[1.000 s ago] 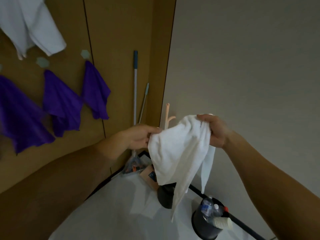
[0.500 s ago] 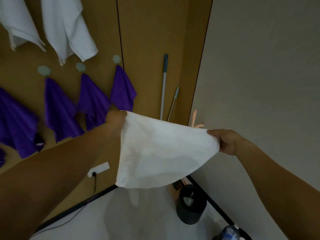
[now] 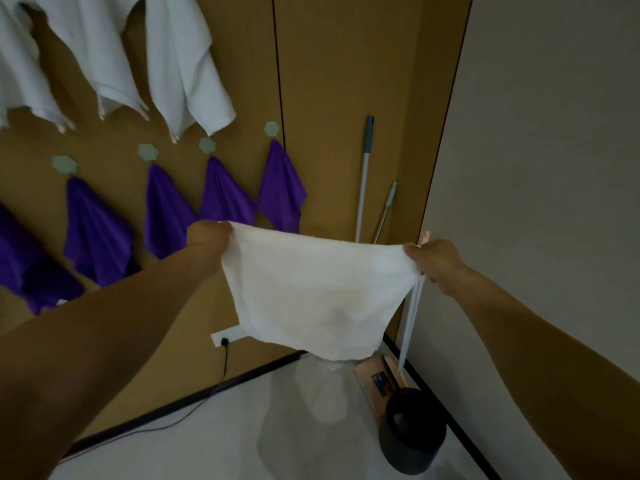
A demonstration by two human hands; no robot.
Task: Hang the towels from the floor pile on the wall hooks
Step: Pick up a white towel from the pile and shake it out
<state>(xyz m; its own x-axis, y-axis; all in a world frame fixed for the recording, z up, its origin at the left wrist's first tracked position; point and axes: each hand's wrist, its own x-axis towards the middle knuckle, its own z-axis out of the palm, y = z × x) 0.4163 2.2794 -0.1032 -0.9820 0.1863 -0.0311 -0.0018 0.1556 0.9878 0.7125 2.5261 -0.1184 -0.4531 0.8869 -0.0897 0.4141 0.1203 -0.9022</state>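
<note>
1. The white towel (image 3: 318, 292) was held spread out in the air, in front of the wooden wall (image 3: 346, 81), with its top edge stretched between the two hands and its lower part hanging free above the floor (image 3: 207, 445)
2. One top corner was pinched by the left hand (image 3: 207, 237) and the other was gripped by the right hand (image 3: 436, 261); the fingers of both were curled on the cloth
3. Behind it, purple towels (image 3: 280, 188) were hung in a row, each under a hexagonal hook (image 3: 272, 129)
4. Higher on the wall, other white towels (image 3: 180, 64) were hung
5. Two long handles (image 3: 363, 174) were leaned in the corner, and a dark bin (image 3: 412, 434) was placed on the floor near the right wall
</note>
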